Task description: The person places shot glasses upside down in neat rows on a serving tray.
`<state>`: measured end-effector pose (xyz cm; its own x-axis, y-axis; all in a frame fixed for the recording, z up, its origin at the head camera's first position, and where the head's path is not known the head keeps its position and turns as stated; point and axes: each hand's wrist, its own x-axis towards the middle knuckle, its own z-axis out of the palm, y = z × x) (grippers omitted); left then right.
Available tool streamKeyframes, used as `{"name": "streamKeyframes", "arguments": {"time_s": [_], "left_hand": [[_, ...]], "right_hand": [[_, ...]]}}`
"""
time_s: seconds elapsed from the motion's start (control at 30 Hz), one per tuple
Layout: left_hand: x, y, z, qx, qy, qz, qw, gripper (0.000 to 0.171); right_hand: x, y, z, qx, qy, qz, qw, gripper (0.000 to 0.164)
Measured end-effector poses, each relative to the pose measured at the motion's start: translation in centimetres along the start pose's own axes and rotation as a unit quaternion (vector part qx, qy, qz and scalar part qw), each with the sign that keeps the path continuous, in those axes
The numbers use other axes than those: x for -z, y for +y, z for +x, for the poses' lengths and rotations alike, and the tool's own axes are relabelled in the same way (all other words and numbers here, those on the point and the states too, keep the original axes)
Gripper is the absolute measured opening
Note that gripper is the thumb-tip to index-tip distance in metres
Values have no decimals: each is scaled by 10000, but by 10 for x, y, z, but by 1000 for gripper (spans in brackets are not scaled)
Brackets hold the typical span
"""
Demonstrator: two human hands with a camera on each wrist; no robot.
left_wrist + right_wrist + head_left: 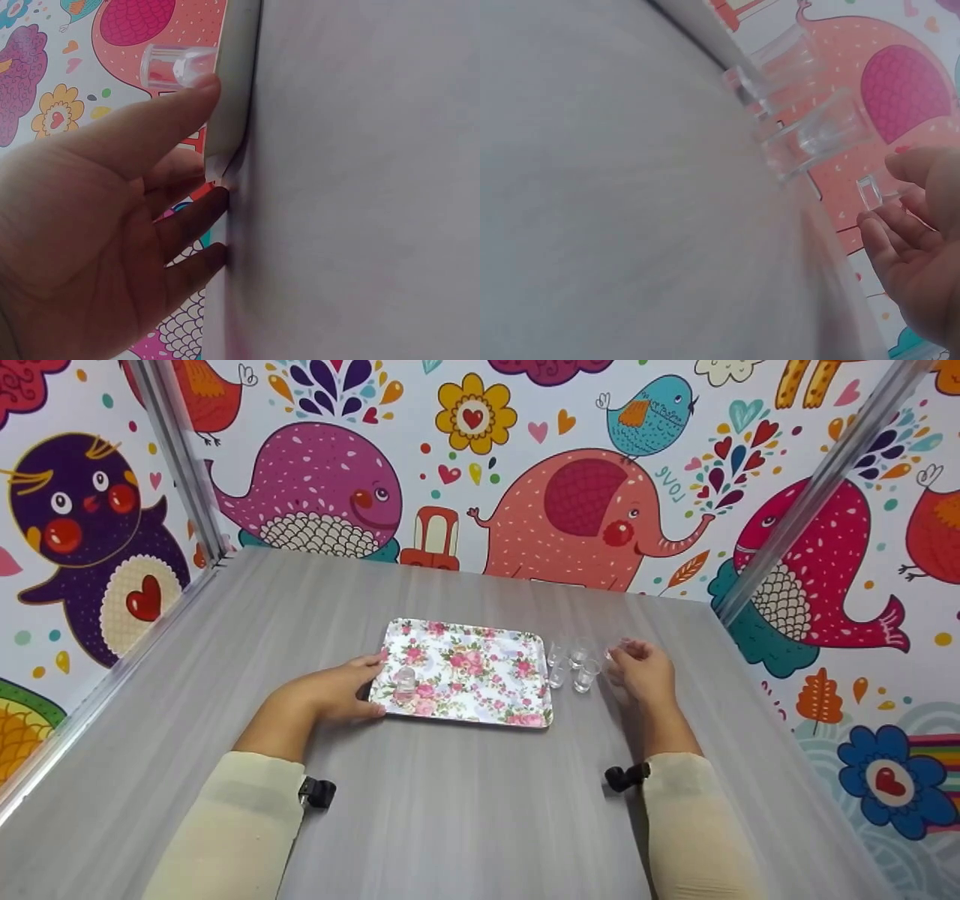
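A white tray [465, 679] with pink flowers lies on the table. My left hand [341, 690] holds its left end, with the thumb at the near corner and the fingers along the left edge. In the left wrist view the thumb [169, 120] rests at the rim of the tray. One small clear shot glass [406, 682] stands on the tray's left part. To the right of the tray, my right hand [646, 667] pinches another clear shot glass [870, 193] between thumb and fingers. Several more clear shot glasses [586, 676] stand between that hand and the tray.
The grey wood-grain table [465, 810] extends around the tray on all sides. Metal posts [184, 457] rise at its back corners. Walls with printed cartoon animals [330, 480] enclose the back and sides. A small black device [319, 793] is at each sleeve cuff.
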<state>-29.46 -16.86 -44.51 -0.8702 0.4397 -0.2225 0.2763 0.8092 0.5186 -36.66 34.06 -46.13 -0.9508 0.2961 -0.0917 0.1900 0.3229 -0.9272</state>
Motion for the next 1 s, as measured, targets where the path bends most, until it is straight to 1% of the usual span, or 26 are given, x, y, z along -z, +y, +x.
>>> {"name": "streamKeyframes", "arguments": {"time_s": [0.1,0.17,0.27,0.4,0.5,0.6,0.67,0.77,1.0], "left_hand": [[-1,0,0,-5,17,-20,10000,89],[-1,0,0,-17,12,-20,10000,89],[-1,1,-1,18,-13,-7,10000,89],[0,1,-1,96,-41,31,9999,89],[0,1,-1,108,-58,26,9999,89],[1,1,-1,89,-51,-5,9999,89],[1,0,0,62,-44,-4,10000,89],[1,-2,1,67,-38,-21,10000,89],[1,0,0,121,-66,-49,9999,90]], "right_hand": [[2,-9,-5,-240,6,59,9997,47],[2,-14,-8,-213,35,2,9998,47],[-3,-20,-13,189,96,-154,9997,45],[-19,-31,-20,774,124,-211,9967,40],[-34,-42,-27,937,-93,-271,9952,38],[-51,-53,-37,1074,-485,-334,9925,40],[-62,-59,-44,1245,-749,-320,9889,40],[-78,-67,-54,1500,-1029,-167,9832,38],[-117,-82,-71,1802,-1404,-31,9736,29]]}}
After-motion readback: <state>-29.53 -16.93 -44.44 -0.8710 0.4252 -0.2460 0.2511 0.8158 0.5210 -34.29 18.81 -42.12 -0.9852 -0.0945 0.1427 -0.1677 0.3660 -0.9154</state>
